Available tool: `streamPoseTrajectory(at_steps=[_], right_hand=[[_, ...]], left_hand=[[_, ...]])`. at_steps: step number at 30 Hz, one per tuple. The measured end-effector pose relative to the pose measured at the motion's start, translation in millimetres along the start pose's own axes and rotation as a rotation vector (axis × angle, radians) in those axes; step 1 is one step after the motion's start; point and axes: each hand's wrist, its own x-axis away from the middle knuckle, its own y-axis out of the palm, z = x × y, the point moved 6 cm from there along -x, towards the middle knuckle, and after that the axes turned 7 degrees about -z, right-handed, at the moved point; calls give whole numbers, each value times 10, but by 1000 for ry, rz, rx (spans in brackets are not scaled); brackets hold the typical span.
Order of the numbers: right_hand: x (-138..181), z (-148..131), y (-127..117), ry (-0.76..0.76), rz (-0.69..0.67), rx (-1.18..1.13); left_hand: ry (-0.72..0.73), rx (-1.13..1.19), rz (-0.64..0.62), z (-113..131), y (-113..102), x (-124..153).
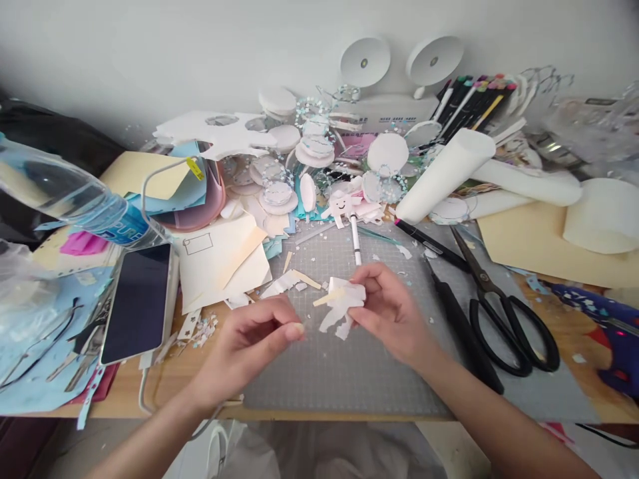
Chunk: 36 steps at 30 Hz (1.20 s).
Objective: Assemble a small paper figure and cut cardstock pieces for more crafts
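My right hand [394, 313] pinches a small white paper cutout [343, 303] with limb-like flaps, holding it above the grey cutting mat [349, 362]. A thin cream strip lies across the cutout. My left hand [252, 342] is curled closed just left of the cutout, thumb and fingers pressed together; I cannot make out anything in them. A similar white paper figure with a drawn smile [340, 205] lies at the mat's far edge, next to a white pen [355, 243].
Black scissors [504, 309] and a black knife [459, 319] lie right of the mat. A phone [137, 303] and a water bottle [74, 199] are on the left. Rolled white sheets [444, 176], round paper discs, markers [474, 100], a blue glue gun [606, 332] and paper scraps crowd the desk.
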Motion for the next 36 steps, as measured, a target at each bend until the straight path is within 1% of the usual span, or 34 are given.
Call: streamPoseTrajectory(at_steps=[4,7,10,12,14,16,18,22,25,28,32,34,36], right_hand=[[-6,-22,-23,-35,20,-8],[-5,-34,7,-39,-18,-7],[1,-31,60,-34,-82,-9],[5,-22,87,-34,-120,-13],[8,-10,103,-36,-150,-13],[12,0,109,-34,-167,0],[21,5,113,-27,-172,20],[53,-21,141,-24,-196,21],[78,-41,154,-8,-211,87],[107,3,143,61,-204,310],[188,148,150,163,-215,684],[248,175,180,150,-237,869],[318,115,206,68,-239,1033]], left_hand=[[84,-51,74,42,-75,276],[172,-168,159,122,-122,427],[240,-438,340,218,-219,537],[220,-664,470,230,-327,586],[162,-932,574,213,-451,613],[108,-1182,632,198,-555,616],[117,-1312,630,210,-605,603],[200,-1352,592,315,-543,580],[200,-1360,566,356,-444,563],[215,-1252,546,326,-372,597],[260,-1130,574,265,-310,687],[250,-1124,553,224,-279,687],[244,-1099,530,181,-266,680]])
